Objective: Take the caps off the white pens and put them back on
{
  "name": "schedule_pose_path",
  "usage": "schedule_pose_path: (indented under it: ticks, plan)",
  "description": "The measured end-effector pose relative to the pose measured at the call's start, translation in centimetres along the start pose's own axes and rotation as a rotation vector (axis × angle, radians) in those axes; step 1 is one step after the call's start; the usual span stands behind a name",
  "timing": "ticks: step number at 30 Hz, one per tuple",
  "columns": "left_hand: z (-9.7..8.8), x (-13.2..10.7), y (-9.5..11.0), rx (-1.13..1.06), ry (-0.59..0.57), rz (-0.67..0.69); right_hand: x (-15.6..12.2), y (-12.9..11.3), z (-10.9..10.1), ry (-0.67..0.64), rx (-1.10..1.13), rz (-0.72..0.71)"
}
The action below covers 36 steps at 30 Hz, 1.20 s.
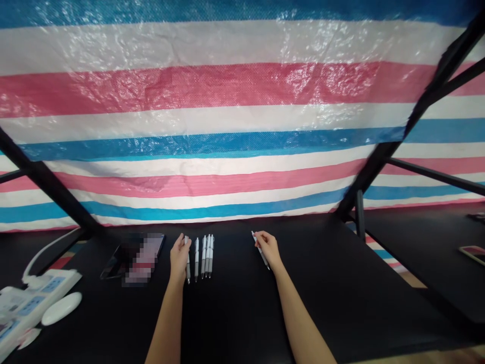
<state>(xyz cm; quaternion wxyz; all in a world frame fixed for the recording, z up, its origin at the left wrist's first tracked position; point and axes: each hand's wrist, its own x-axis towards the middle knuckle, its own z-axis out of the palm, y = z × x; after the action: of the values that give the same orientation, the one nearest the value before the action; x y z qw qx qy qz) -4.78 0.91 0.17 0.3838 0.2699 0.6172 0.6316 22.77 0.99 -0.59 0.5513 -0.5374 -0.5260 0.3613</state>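
My left hand (179, 254) is closed around the upper part of a white-and-grey pen (188, 270), which points down toward me on the black table. Just right of it lies a single matching pen (196, 259), and beside that a tight group of pens (206, 257) rests side by side, tips toward me. Farther right, my right hand (268, 247) pinches another white-and-grey click pen (265, 260) near its upper end. That pen slants, its tip pointing down and right. Fingers cover part of both held pens.
On the left are a phone (155, 258) with a blurred screen, a white power strip (49, 290) with a cable, and a white oval object (61, 309). Black frame bars (364, 177) and a striped plastic sheet (227, 182) stand behind the table (235, 323).
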Motion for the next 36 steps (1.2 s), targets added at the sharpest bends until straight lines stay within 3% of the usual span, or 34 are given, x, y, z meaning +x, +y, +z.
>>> schedule_pose_path:
  ticks: [9,17,20,30,36]
  plan:
    - [0.1,0.2,-0.7,0.019,-0.075,0.111,-0.3,-0.4,-0.2,0.01,-0.061,0.008]
    - [0.1,0.2,-1.0,0.002,-0.04,0.161,-0.7,-0.6,-0.2,-0.091,-0.611,-0.158]
    - [0.2,0.2,-0.8,0.013,-0.034,0.149,-0.7,-0.7,-0.1,-0.111,-0.716,-0.192]
    - [0.4,0.0,-0.8,0.027,-0.05,0.151,-0.8,-1.1,-0.7,-0.176,-0.807,-0.126]
    - [0.5,0.0,-0.9,0.046,-0.051,0.155,-0.8,-1.2,-1.0,-0.223,-0.675,-0.144]
